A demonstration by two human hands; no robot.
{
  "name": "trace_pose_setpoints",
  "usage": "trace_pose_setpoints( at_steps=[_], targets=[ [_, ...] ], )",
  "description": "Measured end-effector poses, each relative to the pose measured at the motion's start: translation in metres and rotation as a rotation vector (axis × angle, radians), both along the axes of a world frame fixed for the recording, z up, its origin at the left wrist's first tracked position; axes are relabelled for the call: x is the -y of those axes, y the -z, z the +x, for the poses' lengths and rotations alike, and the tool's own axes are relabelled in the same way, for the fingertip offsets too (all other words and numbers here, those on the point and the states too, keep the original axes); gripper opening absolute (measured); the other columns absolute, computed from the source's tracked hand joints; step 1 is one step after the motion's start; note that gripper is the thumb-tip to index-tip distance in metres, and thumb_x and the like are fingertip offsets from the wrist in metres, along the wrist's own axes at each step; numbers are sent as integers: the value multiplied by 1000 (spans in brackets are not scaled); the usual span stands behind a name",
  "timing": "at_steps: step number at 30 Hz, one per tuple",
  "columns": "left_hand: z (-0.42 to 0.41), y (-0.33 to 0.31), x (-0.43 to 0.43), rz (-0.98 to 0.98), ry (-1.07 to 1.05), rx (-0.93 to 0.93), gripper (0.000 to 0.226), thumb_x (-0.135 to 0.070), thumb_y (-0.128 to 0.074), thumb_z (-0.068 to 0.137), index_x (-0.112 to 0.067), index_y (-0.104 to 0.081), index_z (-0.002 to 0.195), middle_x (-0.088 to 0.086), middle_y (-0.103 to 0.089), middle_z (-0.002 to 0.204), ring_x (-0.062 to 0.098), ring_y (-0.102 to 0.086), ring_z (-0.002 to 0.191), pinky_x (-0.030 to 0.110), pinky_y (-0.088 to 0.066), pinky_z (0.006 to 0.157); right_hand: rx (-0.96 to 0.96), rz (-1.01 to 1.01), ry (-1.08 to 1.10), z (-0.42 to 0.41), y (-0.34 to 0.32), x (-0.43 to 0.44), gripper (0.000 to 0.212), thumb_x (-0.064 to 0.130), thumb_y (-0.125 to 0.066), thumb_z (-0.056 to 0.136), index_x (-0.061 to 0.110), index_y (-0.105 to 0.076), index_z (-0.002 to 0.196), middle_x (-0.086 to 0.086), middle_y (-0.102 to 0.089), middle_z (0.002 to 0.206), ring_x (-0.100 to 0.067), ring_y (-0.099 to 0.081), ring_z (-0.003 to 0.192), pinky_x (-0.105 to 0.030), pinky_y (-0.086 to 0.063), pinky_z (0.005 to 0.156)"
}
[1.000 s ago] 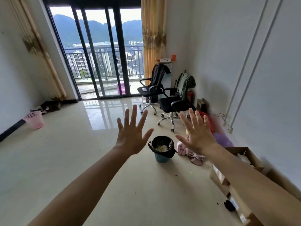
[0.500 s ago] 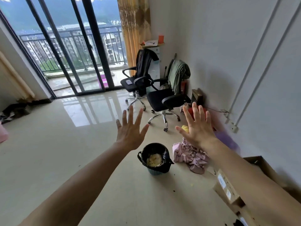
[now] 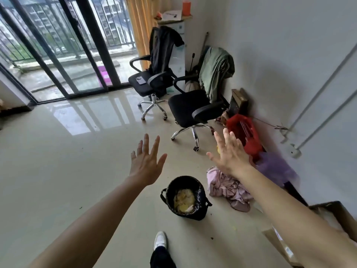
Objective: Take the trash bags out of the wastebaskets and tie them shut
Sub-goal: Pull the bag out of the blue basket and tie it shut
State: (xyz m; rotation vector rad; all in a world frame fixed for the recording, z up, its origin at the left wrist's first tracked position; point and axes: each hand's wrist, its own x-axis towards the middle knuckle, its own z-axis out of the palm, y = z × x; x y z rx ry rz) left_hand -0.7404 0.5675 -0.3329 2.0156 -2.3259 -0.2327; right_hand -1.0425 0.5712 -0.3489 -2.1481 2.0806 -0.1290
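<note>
The pale glossy floor (image 3: 58, 171) spreads out on every side of the wastebasket (image 3: 193, 216). Far beyond the wastebasket and to its left stand the dark-framed sliding glass doors (image 3: 58, 55). Two black office chairs stand beyond the wastebasket. The nearer chair (image 3: 189, 107) is straight behind it with a green garment (image 3: 216, 68) over its back. The farther chair (image 3: 152, 82) is behind the wastebasket and a little left, close to the doors. An open cardboard box (image 3: 332, 209) lies to the right of the wastebasket, well apart from it. A purple bag (image 3: 274, 167) and a red basket (image 3: 245, 132) sit beyond the wastebasket to its right, against the wall. A crumpled pink cloth (image 3: 228, 186) lies on the floor just beside the wastebasket on its right.

The wastebasket itself stands upright on the floor. A black trash bag (image 3: 201, 190) lines it and is folded over its rim, hiding most of its wall, and yellowish scraps lie inside the bag.

The left hand (image 3: 147, 165) hangs in the air beyond the wastebasket and to its left, fingers straight and spread, holding nothing. The right hand (image 3: 230, 155) hangs beyond the wastebasket and to its right, also spread flat and touching nothing.

A white shoe (image 3: 160, 240) is planted on the floor on the near side of the wastebasket. A dark phone (image 3: 140, 80) lies on the farther chair's seat.
</note>
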Motion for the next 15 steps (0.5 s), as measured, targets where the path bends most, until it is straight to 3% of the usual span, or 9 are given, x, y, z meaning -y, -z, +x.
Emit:
trace_pose_setpoints(
  at_steps=[4,7,11,15],
  targets=[
    [12,47,71,97,81,-7,70,-62,-17,99,-34,15,156,8,20,165,32,2,154,53,-14,121,38,65,116,12,45,36,85,70,-24,92,31,21,153,-14,19,163,-32,14,151,-48,10,118],
    [19,94,116,190,93,-17,72,-61,-20,100,-32,13,157,8,15,167,32,-1,154,50,-16,121,93,177,187,21,85,58,85,67,-30,94,31,18,154,-13,18,164,-34,8,151,-50,3,121],
    [15,174,148,392,-18,-138,73,-53,-31,103,-22,5,159,10,5,168,33,-11,153,47,-19,121,238,306,322,26,155,70,85,55,-43,97,28,12,157,-13,13,165,-33,-3,152,-48,-14,119],
    [11,292,169,504,-208,-340,71,-42,-39,104,-13,-6,159,12,-14,166,27,-17,152,41,-20,119,447,418,507,25,273,81,80,48,-43,99,28,9,157,-11,-1,166,-24,-3,153,-42,-14,121]
  ],
)
